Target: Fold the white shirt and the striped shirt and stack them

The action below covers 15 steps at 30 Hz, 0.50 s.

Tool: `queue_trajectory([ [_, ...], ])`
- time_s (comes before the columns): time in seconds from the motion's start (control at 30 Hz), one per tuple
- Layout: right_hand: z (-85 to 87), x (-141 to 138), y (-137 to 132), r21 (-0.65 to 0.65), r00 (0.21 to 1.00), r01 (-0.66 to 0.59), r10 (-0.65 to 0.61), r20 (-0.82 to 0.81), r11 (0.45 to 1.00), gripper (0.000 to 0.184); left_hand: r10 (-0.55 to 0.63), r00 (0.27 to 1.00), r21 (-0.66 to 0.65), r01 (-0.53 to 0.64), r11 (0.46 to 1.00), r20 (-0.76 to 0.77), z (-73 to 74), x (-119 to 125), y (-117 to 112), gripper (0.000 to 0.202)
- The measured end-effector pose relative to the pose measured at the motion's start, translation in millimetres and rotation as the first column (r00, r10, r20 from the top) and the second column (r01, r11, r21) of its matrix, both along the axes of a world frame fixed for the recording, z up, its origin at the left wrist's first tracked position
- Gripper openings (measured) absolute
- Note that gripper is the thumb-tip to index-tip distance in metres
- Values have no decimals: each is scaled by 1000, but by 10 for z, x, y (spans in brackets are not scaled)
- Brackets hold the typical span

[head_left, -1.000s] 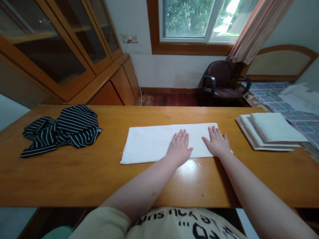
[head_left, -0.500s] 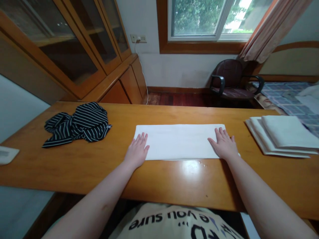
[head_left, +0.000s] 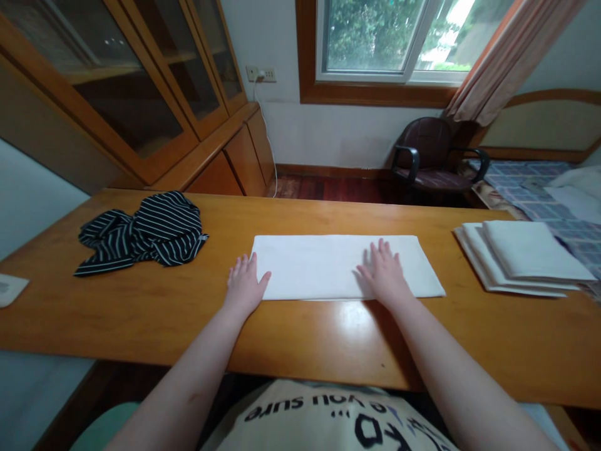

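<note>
A long white folded cloth point(head_left: 310, 266) lies flat near the middle of the wooden table point(head_left: 159, 319). Its long way runs left to right, much like the table's front edge. The left hand point(head_left: 245, 285) is at the cloth's left end, palm down, with its thumb by the short side. The right hand point(head_left: 385, 274) is over the right part, a little in from that end. Both hands are flat with fingers apart, gripping nothing; it is hard to tell if the right one presses down. A white pile point(head_left: 535, 250) sits by the table's right edge, and a striped cloth point(head_left: 162, 228) lies near the back left corner.
</note>
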State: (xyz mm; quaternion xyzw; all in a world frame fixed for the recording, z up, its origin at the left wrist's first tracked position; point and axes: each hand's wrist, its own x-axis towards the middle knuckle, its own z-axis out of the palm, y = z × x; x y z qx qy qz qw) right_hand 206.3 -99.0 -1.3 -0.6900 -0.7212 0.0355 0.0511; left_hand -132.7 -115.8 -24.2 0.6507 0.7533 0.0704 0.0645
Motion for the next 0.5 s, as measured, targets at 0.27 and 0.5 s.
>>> queue_trajectory([
  [0.27, -180, -976, -345, -20, 923, -384, 382, -51, 923, 100, 227, 848, -22, -248, 969, 479, 124, -79, 156, 56],
  [0.5, -228, -935, -327, -2, 924, -382, 382, -15, 924, 101, 338, 588, -133, -365, 922, 735, 58, -252, 330, 58],
])
